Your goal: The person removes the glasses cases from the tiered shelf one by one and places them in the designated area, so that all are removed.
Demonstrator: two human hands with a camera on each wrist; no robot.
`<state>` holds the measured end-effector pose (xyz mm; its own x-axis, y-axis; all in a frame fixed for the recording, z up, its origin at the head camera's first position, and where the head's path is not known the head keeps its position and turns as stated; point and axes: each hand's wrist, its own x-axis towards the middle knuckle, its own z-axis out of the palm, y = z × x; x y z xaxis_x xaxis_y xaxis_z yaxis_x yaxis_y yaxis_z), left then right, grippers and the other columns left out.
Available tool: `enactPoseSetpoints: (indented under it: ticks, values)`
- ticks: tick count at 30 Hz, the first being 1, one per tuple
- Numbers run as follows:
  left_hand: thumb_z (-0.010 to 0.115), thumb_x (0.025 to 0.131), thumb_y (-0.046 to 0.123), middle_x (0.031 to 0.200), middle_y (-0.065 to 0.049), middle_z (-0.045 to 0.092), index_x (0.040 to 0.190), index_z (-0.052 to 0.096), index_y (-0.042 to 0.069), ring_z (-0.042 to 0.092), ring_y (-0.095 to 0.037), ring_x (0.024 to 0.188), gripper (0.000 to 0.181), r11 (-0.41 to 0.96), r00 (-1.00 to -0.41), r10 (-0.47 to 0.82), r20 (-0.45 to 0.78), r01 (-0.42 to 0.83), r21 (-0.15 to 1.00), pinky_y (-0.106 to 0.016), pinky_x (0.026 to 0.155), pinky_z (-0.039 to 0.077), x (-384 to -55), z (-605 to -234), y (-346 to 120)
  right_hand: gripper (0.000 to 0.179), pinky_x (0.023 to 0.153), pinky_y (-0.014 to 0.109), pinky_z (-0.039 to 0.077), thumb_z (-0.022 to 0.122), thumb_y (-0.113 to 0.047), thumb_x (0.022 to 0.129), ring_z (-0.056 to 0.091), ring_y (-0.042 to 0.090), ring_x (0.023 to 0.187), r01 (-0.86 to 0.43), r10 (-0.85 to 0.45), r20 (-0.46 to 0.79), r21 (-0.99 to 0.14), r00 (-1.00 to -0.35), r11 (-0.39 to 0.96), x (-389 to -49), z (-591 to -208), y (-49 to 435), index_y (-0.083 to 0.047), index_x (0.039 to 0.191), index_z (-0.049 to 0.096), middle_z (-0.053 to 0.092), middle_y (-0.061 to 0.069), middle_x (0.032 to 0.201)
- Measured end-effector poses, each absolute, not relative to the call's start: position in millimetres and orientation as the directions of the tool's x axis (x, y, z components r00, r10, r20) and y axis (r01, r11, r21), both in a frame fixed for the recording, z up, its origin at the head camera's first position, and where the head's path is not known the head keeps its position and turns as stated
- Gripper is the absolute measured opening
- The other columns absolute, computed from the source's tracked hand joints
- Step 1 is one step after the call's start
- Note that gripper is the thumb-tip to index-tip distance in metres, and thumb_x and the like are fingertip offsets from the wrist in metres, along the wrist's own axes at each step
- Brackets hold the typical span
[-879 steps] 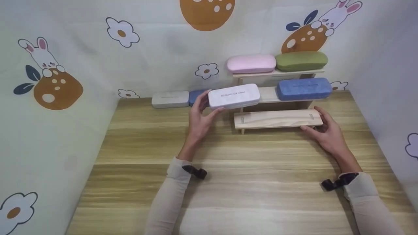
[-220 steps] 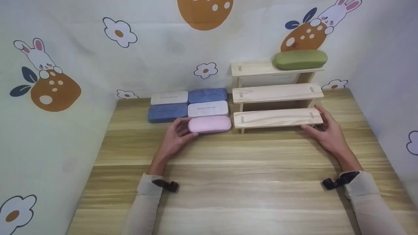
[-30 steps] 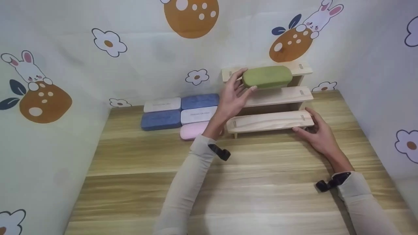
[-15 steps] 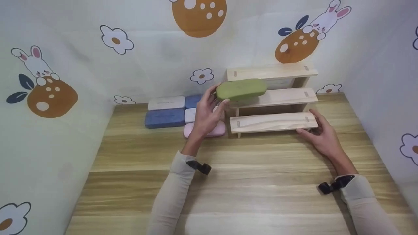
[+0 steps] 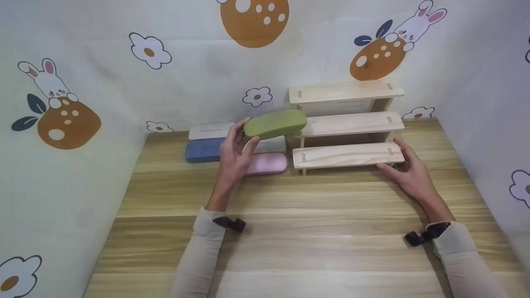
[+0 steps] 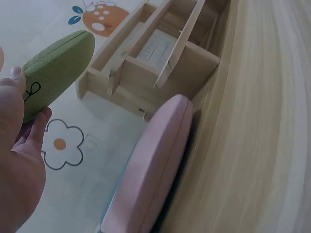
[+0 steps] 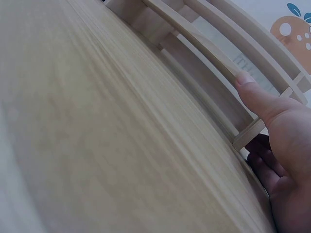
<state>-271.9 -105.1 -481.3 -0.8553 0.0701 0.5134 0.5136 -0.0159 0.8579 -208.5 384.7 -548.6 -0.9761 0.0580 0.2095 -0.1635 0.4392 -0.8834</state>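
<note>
My left hand point(image 5: 236, 157) grips one end of a green glasses case point(image 5: 276, 123) and holds it in the air, slightly tilted, above the other cases. Thumb and fingers pinch the green case point(image 6: 60, 68) in the left wrist view too. Below it on the table lie a pink glasses case point(image 5: 269, 162), a white one point(image 5: 274, 144), a blue one point(image 5: 202, 150) and a grey-white one point(image 5: 210, 130). Another blue case is hidden behind the green one and my hand. My right hand point(image 5: 408, 174) holds the right end of the bottom step of a three-tier wooden shelf point(image 5: 348, 154).
Nothing stands on the shelf's top tier point(image 5: 345, 92) or middle tier point(image 5: 352, 122). A patterned cloth wall point(image 5: 198, 82) rises behind the wood-grain table point(image 5: 310, 231). A small black wrist camera point(image 5: 236, 224) sits on each sleeve.
The green case has come off the top tier and moved left and down in my left hand. Earlier, the pink case left the shelf for the table. My right hand stays on the shelf.
</note>
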Motion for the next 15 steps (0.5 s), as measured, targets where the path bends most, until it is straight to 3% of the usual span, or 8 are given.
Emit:
enactPoseSetpoints:
  ticks: [8, 15]
  values:
    - [0.076, 0.101, 0.014, 0.152, -0.014, 0.061, 0.152, 0.052, -0.005, 0.064, -0.026, 0.140, 0.059, 0.042, -0.851, 0.042, 0.524, 0.525, 0.850, -0.036, 0.120, 0.054, -270, -489, -128, 0.093, 0.114, 0.000, 0.036, 0.086, -0.014, 0.094, 0.054, -0.008, 0.134, -0.167, 0.052, 0.210, -0.884, -0.976, 0.436, -208, -549, 385, -0.007, 0.169, 0.033, 0.055, 0.030, 0.156]
    - [0.075, 0.102, 0.011, 0.154, -0.012, 0.061, 0.153, 0.054, 0.001, 0.061, -0.026, 0.144, 0.056, 0.076, -0.853, 0.038, 0.520, 0.522, 0.850, -0.036, 0.123, 0.052, -267, -494, -144, 0.093, 0.115, -0.001, 0.035, 0.087, -0.015, 0.094, 0.052, -0.006, 0.137, -0.153, 0.059, 0.200, -0.882, -0.978, 0.446, -208, -548, 386, -0.009, 0.170, 0.033, 0.052, 0.029, 0.160]
